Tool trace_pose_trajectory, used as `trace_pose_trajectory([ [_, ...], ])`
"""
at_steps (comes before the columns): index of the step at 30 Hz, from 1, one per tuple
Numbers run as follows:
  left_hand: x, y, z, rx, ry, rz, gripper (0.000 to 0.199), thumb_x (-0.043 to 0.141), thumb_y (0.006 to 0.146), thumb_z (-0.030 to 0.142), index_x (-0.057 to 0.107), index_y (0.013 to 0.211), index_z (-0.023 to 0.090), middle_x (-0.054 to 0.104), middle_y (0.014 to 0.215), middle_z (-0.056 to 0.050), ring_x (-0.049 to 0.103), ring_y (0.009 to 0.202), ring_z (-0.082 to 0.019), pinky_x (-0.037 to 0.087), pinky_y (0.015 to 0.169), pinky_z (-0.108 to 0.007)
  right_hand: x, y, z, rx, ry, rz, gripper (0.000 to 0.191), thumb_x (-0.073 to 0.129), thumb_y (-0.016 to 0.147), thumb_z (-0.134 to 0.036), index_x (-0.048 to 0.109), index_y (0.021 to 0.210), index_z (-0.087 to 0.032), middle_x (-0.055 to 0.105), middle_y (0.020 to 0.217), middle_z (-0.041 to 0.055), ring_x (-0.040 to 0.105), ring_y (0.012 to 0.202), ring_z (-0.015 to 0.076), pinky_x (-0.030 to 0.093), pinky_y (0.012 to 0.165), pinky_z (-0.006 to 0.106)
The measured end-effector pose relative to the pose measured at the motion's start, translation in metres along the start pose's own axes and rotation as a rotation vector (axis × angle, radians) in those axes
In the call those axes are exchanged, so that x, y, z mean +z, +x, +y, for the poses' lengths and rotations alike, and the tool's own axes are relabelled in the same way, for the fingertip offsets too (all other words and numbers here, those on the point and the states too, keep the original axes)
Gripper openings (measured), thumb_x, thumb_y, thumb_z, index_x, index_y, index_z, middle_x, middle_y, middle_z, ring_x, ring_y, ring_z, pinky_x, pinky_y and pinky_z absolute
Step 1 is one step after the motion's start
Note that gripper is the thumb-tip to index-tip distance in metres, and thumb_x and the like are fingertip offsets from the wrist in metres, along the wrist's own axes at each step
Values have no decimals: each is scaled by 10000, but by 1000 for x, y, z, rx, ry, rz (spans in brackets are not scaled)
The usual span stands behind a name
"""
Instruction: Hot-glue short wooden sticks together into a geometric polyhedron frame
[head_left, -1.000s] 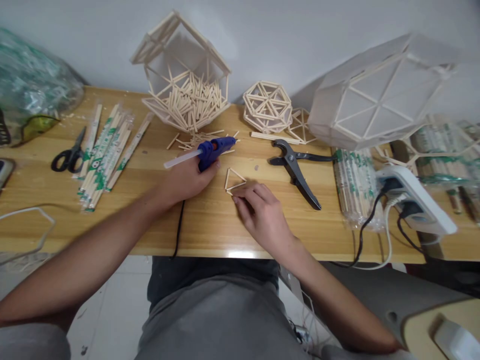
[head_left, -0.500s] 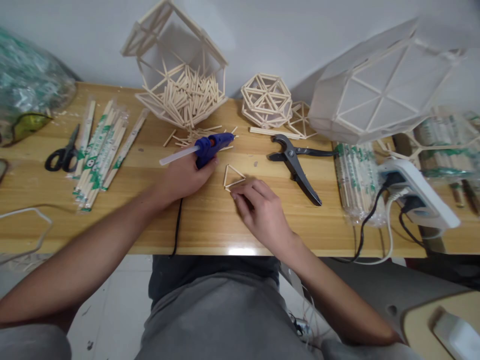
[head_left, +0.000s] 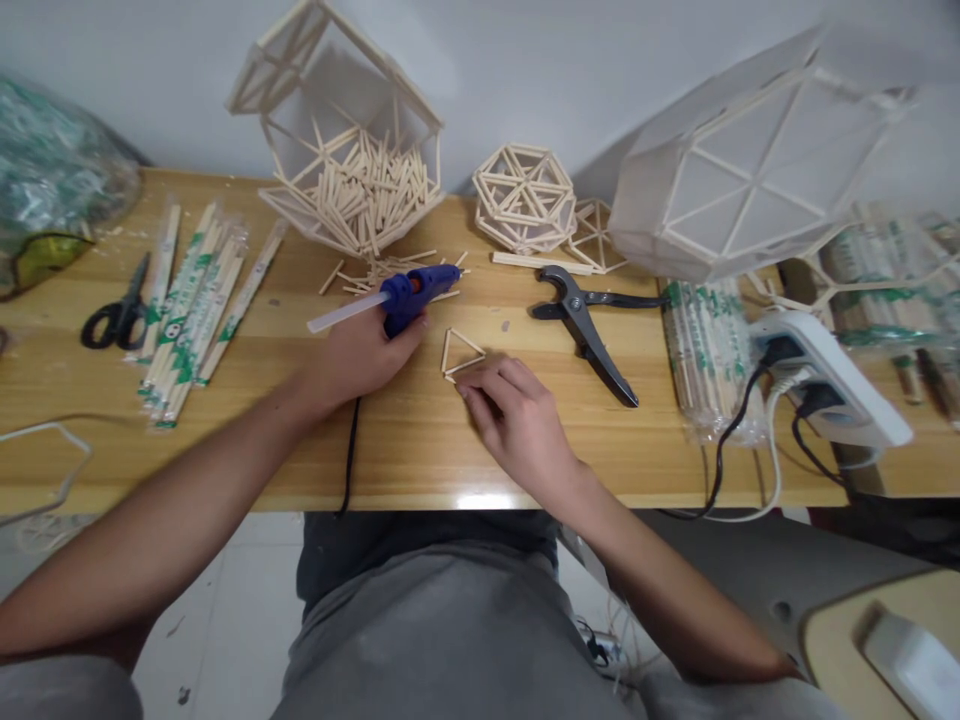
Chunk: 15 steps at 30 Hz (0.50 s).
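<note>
My left hand [head_left: 367, 352] is wrapped round a blue glue gun [head_left: 411, 298], with a whitish glue stick [head_left: 346, 312] jutting from its rear and its nozzle pointing right. Just in front lies a small triangle of wooden sticks [head_left: 463, 342] on the table. My right hand [head_left: 517, 405] pinches a short wooden stick [head_left: 451, 379] at the triangle's lower corner; the fingers hide most of that stick. Loose cut sticks [head_left: 382, 273] are scattered beyond the glue gun.
Behind stand a stick-framed basket [head_left: 274, 180] full of cut sticks, a small stick ball [head_left: 525, 200] and a large covered frame [head_left: 720, 190]. Pliers [head_left: 589, 330], a power strip [head_left: 855, 395], wrapped chopsticks [head_left: 187, 310] and scissors [head_left: 120, 310] lie around. A black cord [head_left: 350, 450] crosses the front edge.
The whole view has shifted slightly, so things appear a little further left. Both hands keep the same grips, and the triangle stays in place on the table.
</note>
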<state>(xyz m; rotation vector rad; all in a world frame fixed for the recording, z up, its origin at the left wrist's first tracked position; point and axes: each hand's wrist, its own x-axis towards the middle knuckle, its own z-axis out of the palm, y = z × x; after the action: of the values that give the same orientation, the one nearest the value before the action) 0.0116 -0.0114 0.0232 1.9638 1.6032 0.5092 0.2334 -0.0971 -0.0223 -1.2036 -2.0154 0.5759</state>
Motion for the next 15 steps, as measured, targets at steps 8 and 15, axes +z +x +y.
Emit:
trace_pose_trajectory([
  [8,1,-1,1,-1,0,34,442,520,1048,531,734,1237,194,826,1207,-138,709,1250,-367,582,1110,-461,0,0,1,-12,10,1,197,582,1133,-127,720,1152,-266,783,1156,73,747,1138,261,657,1011,480],
  [15,2,-1,0,12,-3,47,498,495,1049,557,722,1269,172,826,1207,-154,707,1261,-373,590,1092,-463,1,-1,1,-13,15,7,189,574,1139,-134,718,1148,-256,779,1149,75,739,1128,251,650,1003,461],
])
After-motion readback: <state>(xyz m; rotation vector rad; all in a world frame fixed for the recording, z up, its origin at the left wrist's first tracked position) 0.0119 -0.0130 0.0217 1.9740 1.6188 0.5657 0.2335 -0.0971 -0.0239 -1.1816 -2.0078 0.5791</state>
